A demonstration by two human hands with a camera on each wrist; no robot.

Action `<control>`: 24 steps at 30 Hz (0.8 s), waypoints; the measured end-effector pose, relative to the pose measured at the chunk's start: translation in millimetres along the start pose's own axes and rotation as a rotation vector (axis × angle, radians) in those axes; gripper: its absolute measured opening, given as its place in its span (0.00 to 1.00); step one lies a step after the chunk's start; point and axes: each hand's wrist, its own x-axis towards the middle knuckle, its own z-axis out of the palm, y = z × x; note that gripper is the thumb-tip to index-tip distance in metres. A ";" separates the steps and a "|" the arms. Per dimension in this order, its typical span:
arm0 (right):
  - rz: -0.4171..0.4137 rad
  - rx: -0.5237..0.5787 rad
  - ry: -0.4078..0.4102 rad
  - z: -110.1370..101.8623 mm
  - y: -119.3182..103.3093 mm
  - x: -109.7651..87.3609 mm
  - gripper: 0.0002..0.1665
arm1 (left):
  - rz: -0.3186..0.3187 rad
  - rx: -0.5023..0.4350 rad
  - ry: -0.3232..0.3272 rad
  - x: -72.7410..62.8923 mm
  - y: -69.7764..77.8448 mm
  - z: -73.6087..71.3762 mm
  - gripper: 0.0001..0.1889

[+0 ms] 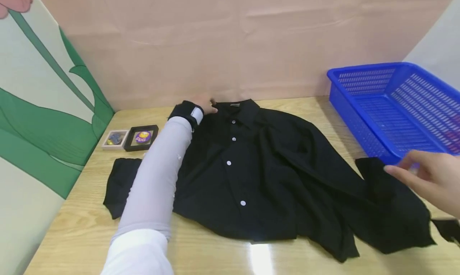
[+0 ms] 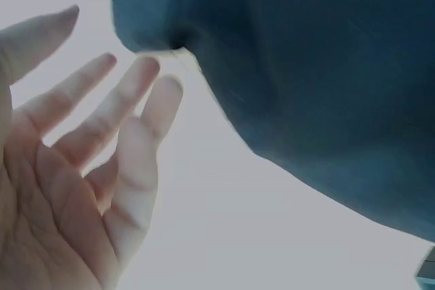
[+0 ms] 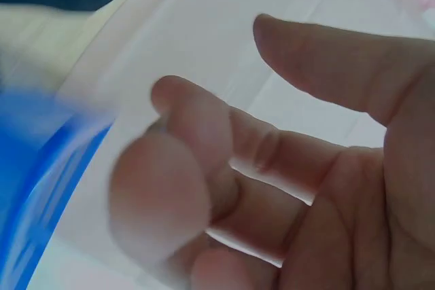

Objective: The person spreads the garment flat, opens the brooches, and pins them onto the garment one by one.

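Observation:
A black button-up shirt lies front up on the wooden table, collar toward the back wall, light buttons down its middle. Its right-hand sleeve stretches toward the front right; the other sleeve is partly hidden by my left arm. My left hand is at the left side of the collar. In the left wrist view its fingers are spread and slightly bent beside the dark cloth, with nothing in the palm. My right hand hovers above the shirt's right-hand cuff, near the basket, its fingers loosely curled around nothing.
A blue plastic basket stands at the back right. Two small framed items, one in a white frame and one in a black frame, sit at the left. A pink-beige covering hangs behind the table.

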 end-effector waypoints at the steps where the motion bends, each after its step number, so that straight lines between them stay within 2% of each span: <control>1: -0.003 -0.071 -0.085 -3.4 -12.7 13.4 0.27 | -0.011 -0.018 0.034 0.0 -8.2 0.3 0.26; 3: -0.021 -0.160 -0.223 -3.2 -31.3 41.4 0.26 | -0.056 -0.034 0.060 -0.5 -22.2 3.2 0.26; 5: -0.017 -0.187 -0.353 2.5 -45.5 71.8 0.25 | -0.103 -0.055 0.036 -0.2 -31.4 7.9 0.26; 7: -0.022 -0.146 -0.435 14.7 -54.9 102.2 0.24 | -0.161 -0.081 -0.010 -2.3 -34.1 13.1 0.28; 11: -0.037 -0.022 -0.524 53.3 -66.5 154.8 0.21 | -0.236 -0.107 -0.071 1.6 -32.8 25.7 0.33; 15: -0.015 0.135 -0.624 100.9 -65.6 198.8 0.22 | -0.204 -0.083 -0.088 11.5 -26.0 35.2 0.35; 18: 0.082 0.305 -0.726 138.6 -59.8 226.8 0.29 | -0.174 -0.032 -0.072 14.9 -20.0 36.3 0.32; 19: 0.119 0.341 -0.766 151.4 -57.1 234.5 0.32 | -0.172 -0.008 -0.066 11.2 -15.8 34.5 0.30; 22: 0.218 0.396 -0.865 187.7 -48.4 250.1 0.37 | -0.184 0.024 -0.049 6.8 -14.0 35.6 0.22; 24: 0.232 0.370 -0.895 205.7 -41.8 255.6 0.33 | -0.186 0.036 -0.038 2.0 -13.2 36.9 0.16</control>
